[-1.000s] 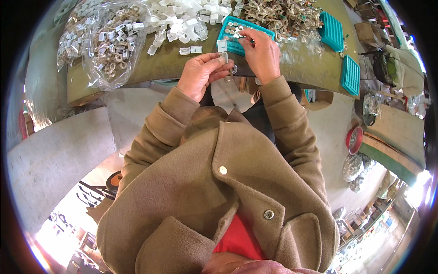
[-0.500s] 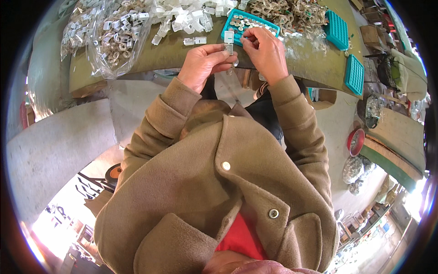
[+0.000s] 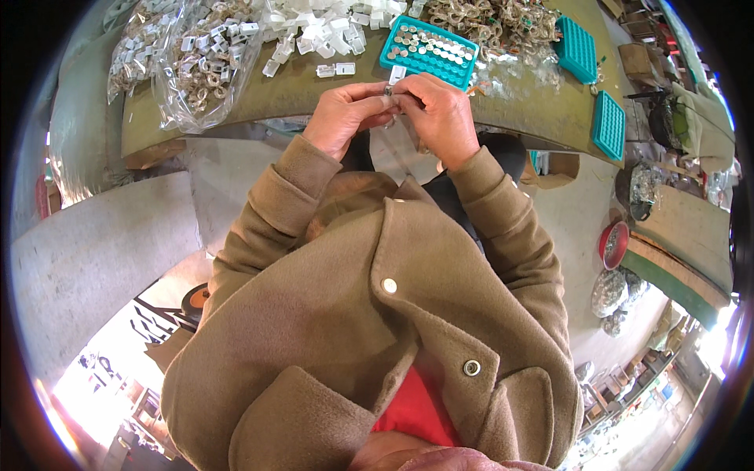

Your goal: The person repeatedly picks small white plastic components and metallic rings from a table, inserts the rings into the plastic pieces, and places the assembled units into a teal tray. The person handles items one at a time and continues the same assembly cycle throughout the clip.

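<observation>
Housing (image 3: 397,74), small, white plastic, up over near edge of bench (image 3: 267,104), between left hand (image 3: 334,118) and right hand (image 3: 446,118). Left fingers pinched tight on it; right fingers bunched against it, can't tell whether gripping anything. Teal tray (image 3: 452,76) with small silvery discs (image 3: 432,43) just beyond. Further left: two loose white pieces (image 3: 345,69), then clear bag (image 3: 177,118) of parts.

Toward the upper left, bare tabletop (image 3: 279,98) offers a lane; a clear bag (image 3: 224,90) blocks its left, white pieces (image 3: 314,33) its top, a turquoise tray (image 3: 441,72) its upper right.
</observation>
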Demonstrator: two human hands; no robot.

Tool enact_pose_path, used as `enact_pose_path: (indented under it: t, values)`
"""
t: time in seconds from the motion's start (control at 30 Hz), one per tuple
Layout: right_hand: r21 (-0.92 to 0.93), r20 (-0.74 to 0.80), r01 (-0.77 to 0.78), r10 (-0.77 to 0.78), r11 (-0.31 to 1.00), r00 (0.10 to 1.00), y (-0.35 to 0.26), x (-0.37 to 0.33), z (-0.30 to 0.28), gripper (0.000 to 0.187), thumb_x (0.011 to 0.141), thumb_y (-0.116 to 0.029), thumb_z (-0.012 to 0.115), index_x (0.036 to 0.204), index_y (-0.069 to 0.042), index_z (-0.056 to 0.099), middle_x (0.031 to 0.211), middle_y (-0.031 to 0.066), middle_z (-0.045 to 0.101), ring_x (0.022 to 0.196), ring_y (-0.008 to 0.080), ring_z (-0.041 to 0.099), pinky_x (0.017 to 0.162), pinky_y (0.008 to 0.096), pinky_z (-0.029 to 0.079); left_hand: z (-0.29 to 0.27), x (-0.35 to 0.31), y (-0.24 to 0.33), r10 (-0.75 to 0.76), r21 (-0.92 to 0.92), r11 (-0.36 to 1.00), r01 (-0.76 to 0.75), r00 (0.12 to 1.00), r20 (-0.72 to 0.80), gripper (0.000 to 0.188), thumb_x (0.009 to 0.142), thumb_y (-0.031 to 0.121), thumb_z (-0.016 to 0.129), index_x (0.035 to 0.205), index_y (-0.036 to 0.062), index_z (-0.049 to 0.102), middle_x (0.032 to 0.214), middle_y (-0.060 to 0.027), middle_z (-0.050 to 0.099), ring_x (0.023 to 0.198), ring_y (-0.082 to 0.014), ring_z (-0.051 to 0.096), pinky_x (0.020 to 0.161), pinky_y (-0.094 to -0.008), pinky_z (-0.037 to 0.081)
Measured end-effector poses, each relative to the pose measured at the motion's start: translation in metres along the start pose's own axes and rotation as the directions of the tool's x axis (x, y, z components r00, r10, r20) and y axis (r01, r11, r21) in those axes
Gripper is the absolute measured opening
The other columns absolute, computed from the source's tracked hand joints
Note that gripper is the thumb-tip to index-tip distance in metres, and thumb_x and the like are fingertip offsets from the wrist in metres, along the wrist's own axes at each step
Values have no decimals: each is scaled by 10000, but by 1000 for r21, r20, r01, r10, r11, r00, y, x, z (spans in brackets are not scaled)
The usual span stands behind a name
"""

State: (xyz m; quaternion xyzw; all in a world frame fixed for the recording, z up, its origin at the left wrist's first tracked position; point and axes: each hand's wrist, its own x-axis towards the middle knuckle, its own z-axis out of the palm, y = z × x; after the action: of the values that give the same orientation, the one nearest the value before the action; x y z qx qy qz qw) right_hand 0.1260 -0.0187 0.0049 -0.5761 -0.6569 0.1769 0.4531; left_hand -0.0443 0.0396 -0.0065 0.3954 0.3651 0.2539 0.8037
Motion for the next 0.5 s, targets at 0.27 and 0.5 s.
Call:
enact_pose_path:
  t: [0.27, 0.5]
  values:
    - [171, 41, -286, 283, 943, 958, 16, 16, 0, 151, 891, -47, 629, 1015, -29, 713, 868, 68, 705, 726, 115, 650, 587, 254, 516, -9, 9, -3, -63, -190, 981, 42, 992, -109, 245, 945, 180, 631, 1129, 17, 639, 994, -52, 698, 879, -96, 664, 763, -217, 559]
    - [-327, -39, 45, -61, 944, 997, 30, 44, 22, 110, 857, -83, 635, 956, -90, 683, 870, 113, 629, 730, 355, 629, 627, 405, 524, -9, 11, 5, -34, -47, 999, 26, 982, -186, 205, 962, 221, 607, 1056, 43, 649, 981, -49, 706, 855, -79, 670, 691, -201, 552]
